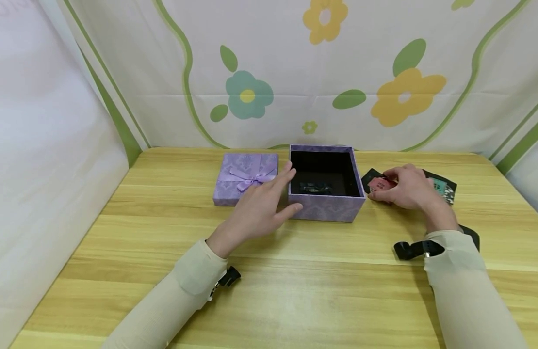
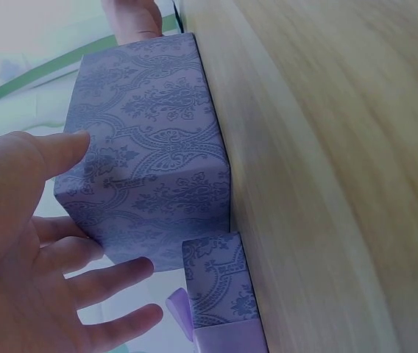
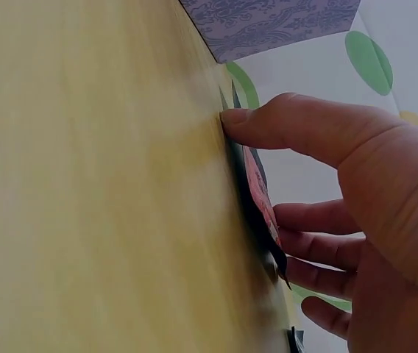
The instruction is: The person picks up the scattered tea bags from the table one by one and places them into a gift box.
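A purple patterned box [image 1: 325, 209] stands without its lid, with a dark interior. My left hand [image 1: 257, 206] is at the box's left front corner, fingers extended and spread. In the left wrist view its thumb overlaps the front face and the other fingers lie along the left side. To the right of the box, my right hand [image 1: 408, 189] pinches a flat black packet with a pink label [image 1: 379, 184] between thumb and fingers. The right wrist view shows the packet [image 3: 257, 195] edge-on, low over the table.
The purple lid [image 1: 227, 194] with a ribbon bow lies left of the box. Inside the box, a small dark shiny packet [image 1: 314, 188] rests on the bottom. Another black packet with a teal label [image 1: 439, 185] lies beyond my right hand. A printed curtain [image 1: 286, 53] hangs behind the wooden table [image 1: 308, 291].
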A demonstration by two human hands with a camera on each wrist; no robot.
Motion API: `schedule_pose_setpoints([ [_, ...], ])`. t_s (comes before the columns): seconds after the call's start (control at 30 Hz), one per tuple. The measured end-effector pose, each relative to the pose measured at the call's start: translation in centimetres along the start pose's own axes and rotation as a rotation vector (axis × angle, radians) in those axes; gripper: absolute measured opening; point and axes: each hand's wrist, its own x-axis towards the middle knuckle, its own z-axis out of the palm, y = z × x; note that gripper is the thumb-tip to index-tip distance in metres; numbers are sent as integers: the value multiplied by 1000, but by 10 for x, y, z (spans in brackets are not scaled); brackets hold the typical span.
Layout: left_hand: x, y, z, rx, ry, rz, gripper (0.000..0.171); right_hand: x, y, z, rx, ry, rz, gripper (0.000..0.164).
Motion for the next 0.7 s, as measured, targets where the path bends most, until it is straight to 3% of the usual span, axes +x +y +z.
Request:
schedule_pose_setpoints([
  [0.7,0,2,0,-7,-8,-13,80,1,-5,-14,113,50,-87,85],
])
